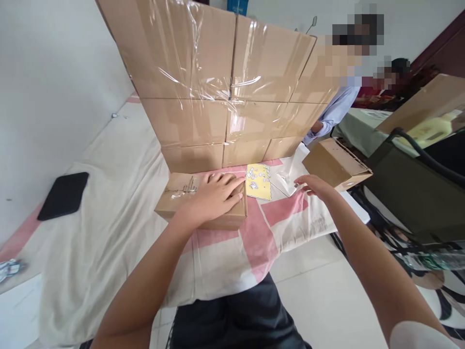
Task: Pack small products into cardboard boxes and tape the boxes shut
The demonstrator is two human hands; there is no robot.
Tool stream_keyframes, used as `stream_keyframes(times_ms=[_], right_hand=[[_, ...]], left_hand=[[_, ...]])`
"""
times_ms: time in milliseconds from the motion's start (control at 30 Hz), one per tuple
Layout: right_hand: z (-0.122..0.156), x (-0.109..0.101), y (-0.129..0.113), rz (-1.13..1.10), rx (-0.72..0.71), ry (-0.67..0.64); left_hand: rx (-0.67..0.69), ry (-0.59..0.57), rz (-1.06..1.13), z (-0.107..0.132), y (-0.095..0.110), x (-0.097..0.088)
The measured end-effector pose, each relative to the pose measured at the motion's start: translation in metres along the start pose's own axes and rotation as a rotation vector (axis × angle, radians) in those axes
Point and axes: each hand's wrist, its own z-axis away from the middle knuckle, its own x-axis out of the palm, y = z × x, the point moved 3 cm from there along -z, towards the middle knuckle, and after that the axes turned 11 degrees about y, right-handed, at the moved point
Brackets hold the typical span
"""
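Observation:
A small cardboard box [207,224] lies on the cloth-covered bed, with tape along its top. My left hand [218,191] rests flat on that box, fingers spread. To the right, my right hand [313,186] is curled, fingertips drawn together at the edge of a white sheet [289,188]. Whatever may be between those fingertips is too small to make out. Between my hands lies a yellow sheet [258,180] with small white shapes on it.
A wall of taped cardboard boxes [203,118] stands behind. Another open carton [332,162] sits at the right, near a dark chair [410,184]. A black tablet-like object [64,195] lies at the left. Two people are beyond the boxes, one in a light blue sleeve [336,109].

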Motion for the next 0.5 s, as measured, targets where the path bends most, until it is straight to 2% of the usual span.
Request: stream_keyframes(times_ms=[233, 500], right_hand=[[-0.016, 0.004, -0.016, 0.146, 0.103, -0.126], [-0.019, 0.007, -0.023, 0.221, 0.164, -0.164]], left_hand=[[0.063, -0.091, -0.037, -0.010, -0.007, 0.000], [0.122, -0.006, 0.005, -0.002, -0.009, -0.002]])
